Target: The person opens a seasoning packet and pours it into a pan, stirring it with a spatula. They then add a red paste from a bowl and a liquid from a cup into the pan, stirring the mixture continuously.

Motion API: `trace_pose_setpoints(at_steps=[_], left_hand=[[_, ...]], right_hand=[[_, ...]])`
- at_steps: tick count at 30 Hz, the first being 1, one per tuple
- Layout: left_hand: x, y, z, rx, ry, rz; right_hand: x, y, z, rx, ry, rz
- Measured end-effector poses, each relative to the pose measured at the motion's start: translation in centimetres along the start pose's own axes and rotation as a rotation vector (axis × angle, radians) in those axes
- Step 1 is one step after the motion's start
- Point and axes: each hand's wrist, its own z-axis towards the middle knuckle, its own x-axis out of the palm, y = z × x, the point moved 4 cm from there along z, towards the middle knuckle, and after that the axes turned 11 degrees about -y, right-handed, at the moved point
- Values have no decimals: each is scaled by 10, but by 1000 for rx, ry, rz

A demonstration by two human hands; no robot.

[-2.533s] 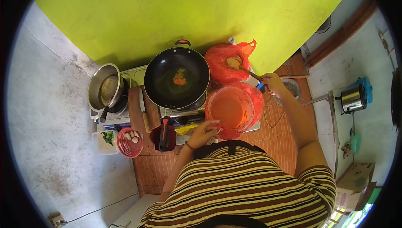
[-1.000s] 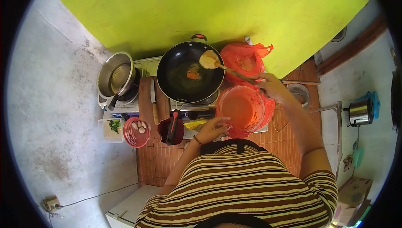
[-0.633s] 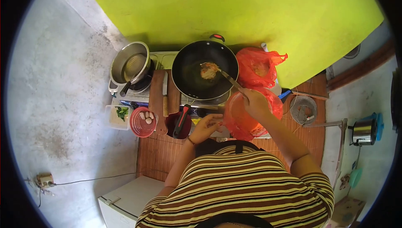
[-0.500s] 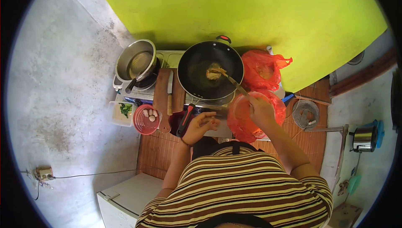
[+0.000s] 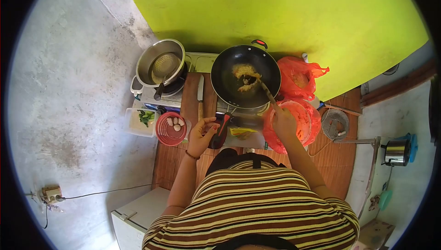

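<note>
A black wok (image 5: 225,77) sits on the stove with egg-like yellow-brown food (image 5: 244,71) spread in it. My right hand (image 5: 284,122) is closed round the handle of a wooden spatula (image 5: 268,94), whose tip touches the food. My left hand (image 5: 200,137) is held beside the wok's black and red handle (image 5: 221,133), fingers curled but apart, with nothing in them. Just beyond it a knife (image 5: 200,89) lies on the brown cutting board (image 5: 189,100).
At the left are a metal pot (image 5: 146,68) with a strainer ladle, a red basket (image 5: 169,136) of pale pieces and a tub (image 5: 133,122) with green leaves. Red plastic bags (image 5: 294,77) stand right of the wok, one round a bowl (image 5: 301,121).
The food has been spread from one clump into a wider, broken shape. My left hand has moved to the left side of the wok's handle. The view has shifted slightly.
</note>
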Motion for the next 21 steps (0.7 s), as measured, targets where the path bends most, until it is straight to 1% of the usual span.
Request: trace_pose_setpoints(at_steps=[2,4,5,7,8,11,14,17,20,21], left_hand=[[-7,17,-1,55,-47,194],[-11,26,-5,124,-88,445],[-12,33,-7,44,-61,497],[-11,36,-14,-118,1,600],[-9,34,-16,-190,78,573],[-7,69,-16,-125,168,593],[-3,94,-13,-168,253,497],[0,101,-15,-200,268,339],[1,106,-14,-223,291,265],[1,106,-15,-220,297,258]], right_hand=[[32,-2,7,-32,-125,77],[36,6,2,-52,-113,110],[38,11,-1,-61,-109,129],[12,25,-18,-10,-20,101],[2,29,-25,17,24,85],[-1,14,-37,104,-126,368],[-2,18,-22,129,-183,256],[20,23,1,138,-221,138],[52,31,17,53,-267,91],[55,37,13,31,-230,75]])
